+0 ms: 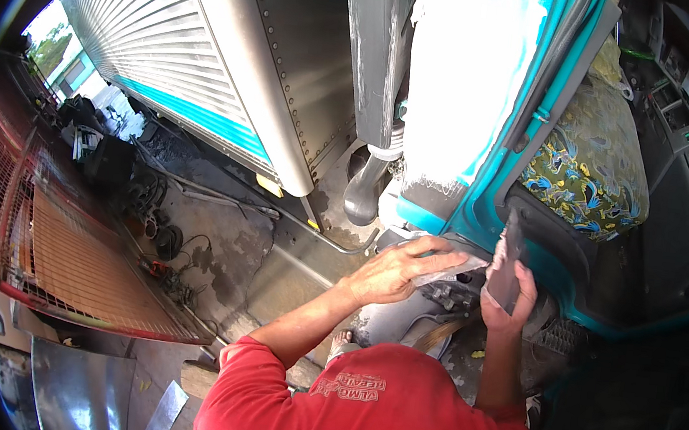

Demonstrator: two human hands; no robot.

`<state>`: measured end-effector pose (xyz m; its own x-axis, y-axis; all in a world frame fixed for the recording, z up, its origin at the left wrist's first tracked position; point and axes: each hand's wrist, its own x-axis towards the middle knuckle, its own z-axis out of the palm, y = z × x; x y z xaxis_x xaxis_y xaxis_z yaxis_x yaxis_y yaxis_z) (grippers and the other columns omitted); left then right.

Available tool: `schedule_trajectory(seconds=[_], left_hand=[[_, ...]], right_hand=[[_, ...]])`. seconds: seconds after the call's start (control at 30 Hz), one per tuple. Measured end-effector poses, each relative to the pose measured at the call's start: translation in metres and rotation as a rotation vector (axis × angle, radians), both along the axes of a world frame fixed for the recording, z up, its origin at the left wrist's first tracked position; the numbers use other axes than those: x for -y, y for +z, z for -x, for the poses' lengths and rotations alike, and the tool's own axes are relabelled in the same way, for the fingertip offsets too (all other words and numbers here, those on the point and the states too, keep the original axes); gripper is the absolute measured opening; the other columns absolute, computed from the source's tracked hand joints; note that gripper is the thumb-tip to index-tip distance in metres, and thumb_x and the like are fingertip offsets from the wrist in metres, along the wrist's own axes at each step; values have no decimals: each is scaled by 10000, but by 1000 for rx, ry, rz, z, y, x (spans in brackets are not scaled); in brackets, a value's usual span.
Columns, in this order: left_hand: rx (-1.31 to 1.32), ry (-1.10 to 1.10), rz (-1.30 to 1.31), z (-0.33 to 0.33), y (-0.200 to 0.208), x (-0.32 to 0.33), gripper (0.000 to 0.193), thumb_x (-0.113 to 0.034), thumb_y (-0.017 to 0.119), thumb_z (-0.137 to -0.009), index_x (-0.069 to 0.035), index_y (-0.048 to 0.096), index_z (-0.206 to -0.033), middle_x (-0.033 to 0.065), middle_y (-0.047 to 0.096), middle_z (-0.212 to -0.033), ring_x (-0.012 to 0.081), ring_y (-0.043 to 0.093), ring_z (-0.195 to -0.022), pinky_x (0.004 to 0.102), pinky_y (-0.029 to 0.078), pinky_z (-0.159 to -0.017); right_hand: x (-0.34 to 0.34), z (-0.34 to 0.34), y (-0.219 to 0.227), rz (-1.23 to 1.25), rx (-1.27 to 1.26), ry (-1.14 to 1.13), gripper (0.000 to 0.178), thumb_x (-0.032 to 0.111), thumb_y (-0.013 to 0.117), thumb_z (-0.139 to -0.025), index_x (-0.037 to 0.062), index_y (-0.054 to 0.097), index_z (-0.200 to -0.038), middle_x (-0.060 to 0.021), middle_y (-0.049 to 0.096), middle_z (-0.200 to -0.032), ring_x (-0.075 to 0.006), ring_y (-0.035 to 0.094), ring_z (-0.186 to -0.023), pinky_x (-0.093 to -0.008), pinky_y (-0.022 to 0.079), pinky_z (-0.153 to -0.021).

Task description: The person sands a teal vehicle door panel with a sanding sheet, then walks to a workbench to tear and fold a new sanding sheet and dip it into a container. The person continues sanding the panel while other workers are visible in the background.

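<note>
Left grip (396, 271): fingers and thumb are closing on a thin pale blade; its far end is pointing right, toward the other hand.
Pale blade (455, 269): is lying between the two hands, its right tip meeting or nearly meeting the plate's left edge; exact contact cannot be told.
Right grip (520, 299): is grasping the near end of a flat grey plate, thumb and fingers wrapping its lower part.
Flat grey plate (504, 284): is standing tilted, its far end reaching toward the cab's sill; pale paste-like residue is clinging along its left edge.
Operator: is wearing a red shirt (374, 411) and bending forward at the near side; one foot (341, 341) is showing near the left elbow.
Teal cab frame (480, 200): is running from the far side down and curving right, just beyond the hands.
White-coated panel (468, 77): is glaring brightly on the far side, bordered at right by teal.
Patterned seat (594, 161): is sitting inside the cab, far right.
Grey upright duct (372, 50): is standing left of the white-coated panel, its surface showing scuffs.
Ribbed metal body (153, 35): is filling the far left, carrying a teal stripe.
Red mesh gate (25, 181): is leaning at the left.
Metal sheet (82, 393): is lying near left, reflecting light.
</note>
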<state>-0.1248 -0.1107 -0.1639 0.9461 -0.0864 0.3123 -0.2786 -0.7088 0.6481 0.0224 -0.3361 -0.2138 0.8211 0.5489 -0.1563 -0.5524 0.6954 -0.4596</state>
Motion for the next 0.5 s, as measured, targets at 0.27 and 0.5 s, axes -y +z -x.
schedule_trajectory(seconds=[0.27, 0.5], left_hand=[[746, 407, 645, -30, 103, -87, 372, -17, 626, -941, 32, 612, -1310, 74, 696, -1144, 151, 644, -1022, 307, 517, -941], [670, 632, 548, -44, 168, -93, 389, -32, 717, -898, -11, 654, -1281, 80, 755, -1118, 178, 704, -972, 331, 551, -937]], right_hand=[[30, -11, 36, -88, 402, 196, 486, 148, 625, -963, -25, 578, -1415, -160, 693, -1280, -299, 682, -1151, -450, 544, -1025], [46, -2, 9, 248, 394, 24, 530, 201, 627, -912, -43, 561, -1378, -189, 661, -1210, -315, 669, -1092, -446, 540, -985]])
